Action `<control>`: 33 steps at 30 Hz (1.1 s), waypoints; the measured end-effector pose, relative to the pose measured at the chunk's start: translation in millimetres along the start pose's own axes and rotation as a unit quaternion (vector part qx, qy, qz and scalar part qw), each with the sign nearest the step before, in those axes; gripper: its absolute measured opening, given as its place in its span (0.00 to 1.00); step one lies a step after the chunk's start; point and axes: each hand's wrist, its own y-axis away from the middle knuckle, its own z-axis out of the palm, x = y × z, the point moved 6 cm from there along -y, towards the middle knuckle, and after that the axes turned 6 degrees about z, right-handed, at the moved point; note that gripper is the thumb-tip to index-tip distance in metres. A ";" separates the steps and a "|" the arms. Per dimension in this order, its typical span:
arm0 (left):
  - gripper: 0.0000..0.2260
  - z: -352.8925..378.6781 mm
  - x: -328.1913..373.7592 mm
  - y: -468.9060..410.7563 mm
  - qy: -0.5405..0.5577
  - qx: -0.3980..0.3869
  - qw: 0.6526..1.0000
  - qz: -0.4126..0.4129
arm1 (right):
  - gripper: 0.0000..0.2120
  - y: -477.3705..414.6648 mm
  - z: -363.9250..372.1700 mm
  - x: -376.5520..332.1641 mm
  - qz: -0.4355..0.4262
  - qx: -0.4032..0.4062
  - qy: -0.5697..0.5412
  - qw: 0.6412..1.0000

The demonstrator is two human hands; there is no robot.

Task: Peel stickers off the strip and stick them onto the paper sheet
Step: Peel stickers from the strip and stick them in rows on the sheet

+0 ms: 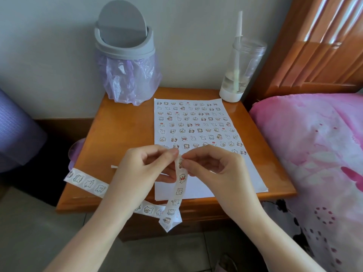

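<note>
Behind left hand [137, 173], strip [181, 186] partly hidden, right hand [214, 167] pinching it

1. Soft, even daylight fills the scene. The exposure is bright, and the white paper sheet [206, 185] is not burnt out.
2. The strongest glare shows as white streaks on the glossy wooden headboard [318, 42]. A milder sheen runs along the right side of the counter [121, 130].
3. Shadows are faint with blurred edges. A pale one lies on the sheet beneath the left hand [141, 169] and right hand [214, 169], while the gap left of the counter is deeply dark.
4. Drawings on the strip [181, 185] read fairly sharply. The sheet's far rows look soft and small.
5. Wide-angle distortion bows the headboard and stretches the forearms toward the lower corners.
</note>
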 end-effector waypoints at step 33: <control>0.06 0.9 -16.1 -7.1 -0.051 0.006 0.999 -0.014 | 0.08 -5.1 -0.9 -0.3 -0.002 0.011 0.107 0.994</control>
